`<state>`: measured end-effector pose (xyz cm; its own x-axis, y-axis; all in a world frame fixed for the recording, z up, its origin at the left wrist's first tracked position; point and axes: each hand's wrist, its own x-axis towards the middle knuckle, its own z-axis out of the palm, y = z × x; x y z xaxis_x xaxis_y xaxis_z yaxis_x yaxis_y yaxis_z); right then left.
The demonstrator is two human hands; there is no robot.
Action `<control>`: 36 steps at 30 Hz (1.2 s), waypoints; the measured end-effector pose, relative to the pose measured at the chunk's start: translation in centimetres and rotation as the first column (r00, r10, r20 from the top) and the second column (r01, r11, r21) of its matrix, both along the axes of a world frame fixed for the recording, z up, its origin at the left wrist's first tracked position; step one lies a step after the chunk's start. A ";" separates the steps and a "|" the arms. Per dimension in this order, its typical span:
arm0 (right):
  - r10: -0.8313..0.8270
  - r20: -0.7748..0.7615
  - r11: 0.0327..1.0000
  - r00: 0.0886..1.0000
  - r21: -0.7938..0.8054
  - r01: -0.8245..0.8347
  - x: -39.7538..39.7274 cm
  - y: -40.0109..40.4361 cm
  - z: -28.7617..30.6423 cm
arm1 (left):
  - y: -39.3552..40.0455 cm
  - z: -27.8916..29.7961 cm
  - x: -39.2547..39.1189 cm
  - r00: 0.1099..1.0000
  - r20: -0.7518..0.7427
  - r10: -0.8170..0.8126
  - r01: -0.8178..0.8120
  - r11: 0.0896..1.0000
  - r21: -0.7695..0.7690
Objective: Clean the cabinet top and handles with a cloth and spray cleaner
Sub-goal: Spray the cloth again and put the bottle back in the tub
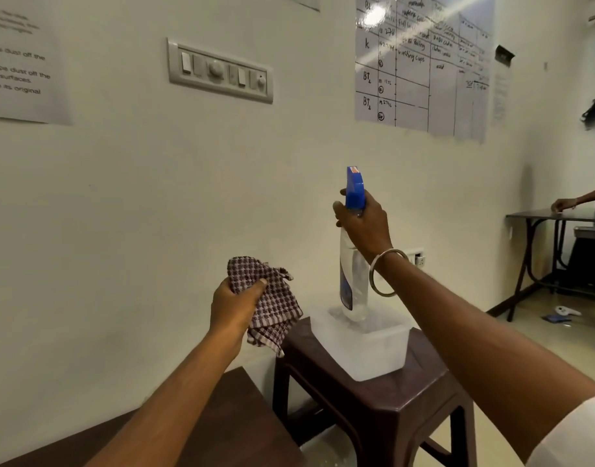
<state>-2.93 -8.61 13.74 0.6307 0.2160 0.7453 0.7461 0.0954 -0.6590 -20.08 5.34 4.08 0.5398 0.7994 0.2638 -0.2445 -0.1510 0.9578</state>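
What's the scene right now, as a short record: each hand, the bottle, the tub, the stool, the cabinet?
left hand: grip closed on the checked cloth, held up in the air
right hand: grip closed on the neck of the spray bottle
spray bottle: upright, blue head on top, base at the mouth of the tub
tub: clear plastic, sits on the dark stool
cabinet: dark top at lower left, beside the stool
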 end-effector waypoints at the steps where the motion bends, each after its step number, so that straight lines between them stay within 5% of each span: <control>1: 0.027 0.010 1.000 1.000 0.007 -0.027 -0.6 0.0 0.5 | 0.1 0.2 -0.3 1.000 0.009 0.010 -0.010 1.000 -0.003; 13: 0.387 -0.142 0.911 0.911 -0.094 -0.401 -8.5 2.5 -2.8 | 2.5 1.3 -4.2 0.992 0.077 0.096 -0.088 0.991 -0.096; 23: 0.497 -0.281 0.800 0.821 -0.218 -0.559 -14.8 6.4 -10.4 | 5.7 0.4 -8.3 0.972 0.038 0.230 -0.225 0.969 -0.107; 36: 0.561 -0.326 0.698 0.761 -0.308 -0.647 -20.6 9.3 -15.0 | 7.7 -1.7 -12.4 0.983 0.044 0.180 -0.171 0.971 -0.168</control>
